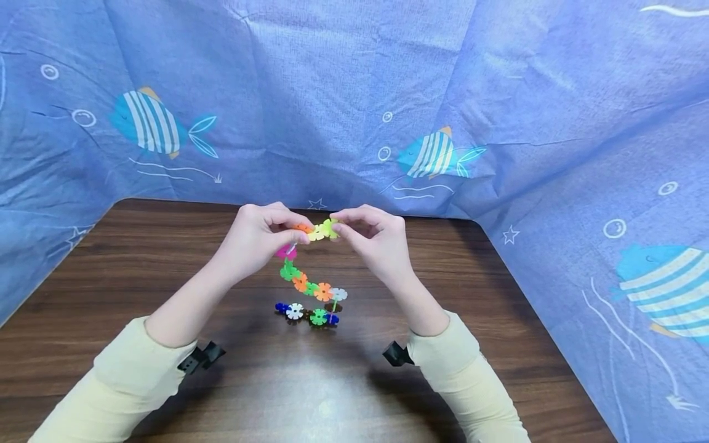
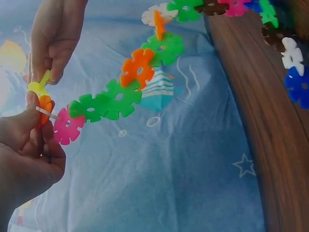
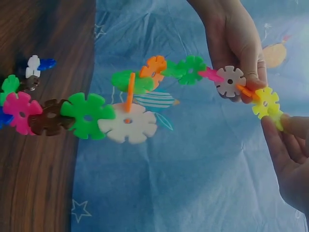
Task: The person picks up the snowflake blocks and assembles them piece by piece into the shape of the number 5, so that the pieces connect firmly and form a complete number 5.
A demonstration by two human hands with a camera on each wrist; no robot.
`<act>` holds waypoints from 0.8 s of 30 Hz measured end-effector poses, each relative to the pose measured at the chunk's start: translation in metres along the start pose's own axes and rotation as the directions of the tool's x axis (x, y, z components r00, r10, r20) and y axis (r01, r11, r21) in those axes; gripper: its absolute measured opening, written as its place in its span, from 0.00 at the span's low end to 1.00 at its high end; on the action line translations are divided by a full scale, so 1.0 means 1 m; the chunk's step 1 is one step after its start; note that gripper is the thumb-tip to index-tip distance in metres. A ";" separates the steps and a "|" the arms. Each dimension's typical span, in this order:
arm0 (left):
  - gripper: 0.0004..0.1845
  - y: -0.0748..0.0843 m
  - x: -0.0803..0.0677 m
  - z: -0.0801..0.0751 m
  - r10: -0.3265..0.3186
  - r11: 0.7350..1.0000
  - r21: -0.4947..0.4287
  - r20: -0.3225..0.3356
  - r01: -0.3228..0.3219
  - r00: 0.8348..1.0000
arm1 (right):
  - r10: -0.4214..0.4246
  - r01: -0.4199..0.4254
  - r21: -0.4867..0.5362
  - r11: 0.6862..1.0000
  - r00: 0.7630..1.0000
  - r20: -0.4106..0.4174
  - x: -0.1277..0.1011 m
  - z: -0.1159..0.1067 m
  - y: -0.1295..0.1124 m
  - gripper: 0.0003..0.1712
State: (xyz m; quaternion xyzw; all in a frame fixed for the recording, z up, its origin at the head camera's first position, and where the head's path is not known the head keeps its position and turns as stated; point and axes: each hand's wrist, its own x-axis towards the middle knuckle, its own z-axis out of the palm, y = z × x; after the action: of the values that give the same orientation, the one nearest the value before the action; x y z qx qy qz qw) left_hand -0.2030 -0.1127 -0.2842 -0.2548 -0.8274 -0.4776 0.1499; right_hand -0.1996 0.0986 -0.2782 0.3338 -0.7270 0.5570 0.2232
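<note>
A chain of flower-shaped interlocking plastic discs (image 1: 300,282) in many colours hangs from both hands, its lower end at or just above the table. My left hand (image 1: 252,237) pinches the orange disc (image 2: 46,108) near the chain's upper end between thumb and fingers. Joined to it is a yellow disc (image 3: 266,102). At the very end, my right hand (image 1: 382,240) pinches a yellow-green disc (image 1: 330,228), partly hidden by the fingertips. Below the left hand follow a whitish disc (image 3: 231,81) and a pink disc (image 2: 68,126), then green and orange ones.
The dark wooden table (image 1: 266,381) lies under the hands. Blue cloth (image 1: 332,92) with printed fish rises behind and to the right of it. Black wrist devices (image 1: 396,354) sit at both cream sleeves (image 1: 448,363).
</note>
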 end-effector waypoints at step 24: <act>0.09 -0.001 0.003 -0.012 -0.021 0.990 -0.137 -0.245 -0.013 0.969 | 0.507 -0.487 -0.140 0.862 0.835 0.215 -0.077 -0.032 0.107 0.18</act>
State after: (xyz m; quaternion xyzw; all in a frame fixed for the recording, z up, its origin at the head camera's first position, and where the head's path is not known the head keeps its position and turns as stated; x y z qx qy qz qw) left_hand -0.2059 -0.1224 -0.2772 -0.2016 -0.7680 -0.5617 0.2324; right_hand -0.2277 0.1640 -0.3937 0.1906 -0.8319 0.5211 -0.0074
